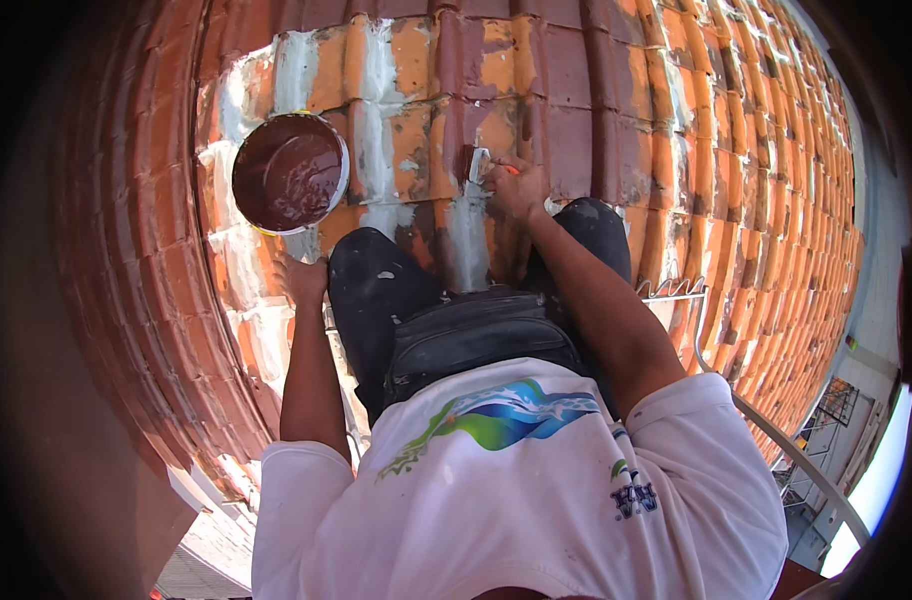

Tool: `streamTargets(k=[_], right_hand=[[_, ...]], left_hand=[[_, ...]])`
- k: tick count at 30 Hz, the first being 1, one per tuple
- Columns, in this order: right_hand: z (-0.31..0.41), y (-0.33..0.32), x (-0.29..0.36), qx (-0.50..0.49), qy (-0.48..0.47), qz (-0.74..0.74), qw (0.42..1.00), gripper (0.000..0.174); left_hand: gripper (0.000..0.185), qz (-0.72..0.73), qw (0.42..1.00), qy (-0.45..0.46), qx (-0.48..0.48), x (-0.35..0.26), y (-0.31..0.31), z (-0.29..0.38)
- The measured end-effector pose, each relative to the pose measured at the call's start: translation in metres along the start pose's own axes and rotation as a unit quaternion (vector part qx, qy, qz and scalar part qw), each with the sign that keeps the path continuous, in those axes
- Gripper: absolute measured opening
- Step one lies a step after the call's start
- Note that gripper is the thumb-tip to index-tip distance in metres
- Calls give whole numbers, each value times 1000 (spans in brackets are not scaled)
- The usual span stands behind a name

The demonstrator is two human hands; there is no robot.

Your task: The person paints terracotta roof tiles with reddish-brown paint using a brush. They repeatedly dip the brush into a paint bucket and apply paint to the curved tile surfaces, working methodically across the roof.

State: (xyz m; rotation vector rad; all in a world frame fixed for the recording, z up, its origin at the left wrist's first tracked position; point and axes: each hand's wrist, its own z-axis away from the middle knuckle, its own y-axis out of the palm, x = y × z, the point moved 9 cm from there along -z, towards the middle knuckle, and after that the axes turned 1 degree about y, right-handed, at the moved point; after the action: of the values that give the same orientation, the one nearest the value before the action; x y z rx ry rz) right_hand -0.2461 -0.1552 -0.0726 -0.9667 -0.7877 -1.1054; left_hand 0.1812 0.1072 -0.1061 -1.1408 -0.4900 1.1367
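My right hand [522,189] grips a paintbrush [480,165] by its orange-red handle. The brush's dark red bristles press against a clay roof tile at the end of a fresh dark red patch. Below the brush runs a grey sealed strip [468,236]. A round bucket [345,169] of dark red paint [287,172] stands on the tiles, left of my knees. Just beneath it, my left hand [303,279] rests on the tiles beside my left thigh and holds nothing that I can see.
Orange clay tiles [756,217] with grey strips spread to the right; dark red painted tiles [163,180] lie left. A metal rail with a wavy rod [673,292] is beside my right thigh. Scaffolding [835,405] stands beyond the roof's right edge. A black waist bag [486,337] sits on my lap.
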Motion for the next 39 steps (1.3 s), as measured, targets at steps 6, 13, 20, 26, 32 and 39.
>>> streamTargets(k=[6,13,20,26,32,39], right_hand=[[11,-7,-2,-15,15,229,973,42],[-26,-1,35,-32,5,-27,999,36],[3,-9,50,-29,-49,285,957,41],[59,-1,149,-5,-139,76,987,32],[114,121,259,211,-247,-5,946,22],[71,286,195,303,-172,119,930,28]], left_hand=[[138,-34,995,-18,92,27,74,-56],[142,-107,982,-119,101,31,81,-68],[153,-104,988,-107,40,33,87,-67],[175,-37,993,-57,92,21,69,-34],[183,-64,990,-70,109,1,58,-15],[181,-80,987,-65,122,-3,52,-9]])
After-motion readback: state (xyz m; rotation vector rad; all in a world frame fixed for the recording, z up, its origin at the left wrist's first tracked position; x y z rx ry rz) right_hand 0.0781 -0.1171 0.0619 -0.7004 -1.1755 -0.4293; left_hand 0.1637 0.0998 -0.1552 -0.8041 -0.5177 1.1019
